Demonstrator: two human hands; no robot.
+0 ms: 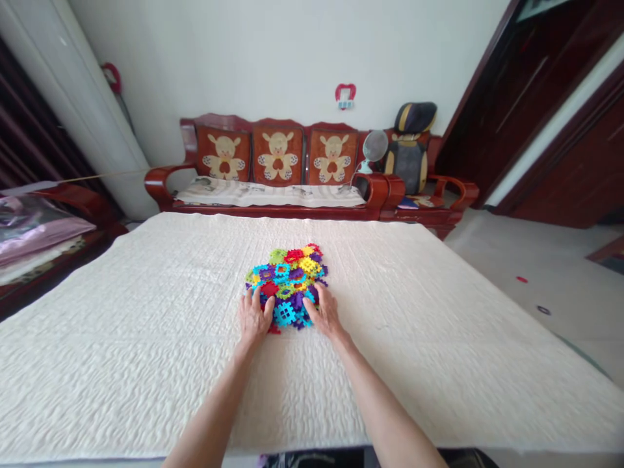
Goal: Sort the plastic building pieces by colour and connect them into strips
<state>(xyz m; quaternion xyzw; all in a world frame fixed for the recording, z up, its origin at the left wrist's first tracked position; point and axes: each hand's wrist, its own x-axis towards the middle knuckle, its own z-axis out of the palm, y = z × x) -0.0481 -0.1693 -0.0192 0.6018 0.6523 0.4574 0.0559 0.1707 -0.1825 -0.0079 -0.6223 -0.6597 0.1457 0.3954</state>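
Observation:
A heap of interlocking plastic building pieces (296,275) in red, yellow, green, blue and purple lies on the white quilted cloth (414,325). My left hand (254,316) rests against the heap's near left side, fingers spread and thumb apart. On the near right side, my right hand (325,311) touches the pieces, its thumb stretched inward over them. Between the two thumbs sits a light-blue square piece (285,314) with a window-like middle. A red piece (274,329) pokes out beside my left thumb. Neither hand visibly grips a single piece.
Beyond the cloth-covered table stands a red wooden sofa (380,190) with teddy-bear cushions (277,156). A small fan (375,147) is near a wooden armchair (458,188) at the right. Another seat (39,237) is at the left. Small ring-shaped items (544,311) lie on the floor.

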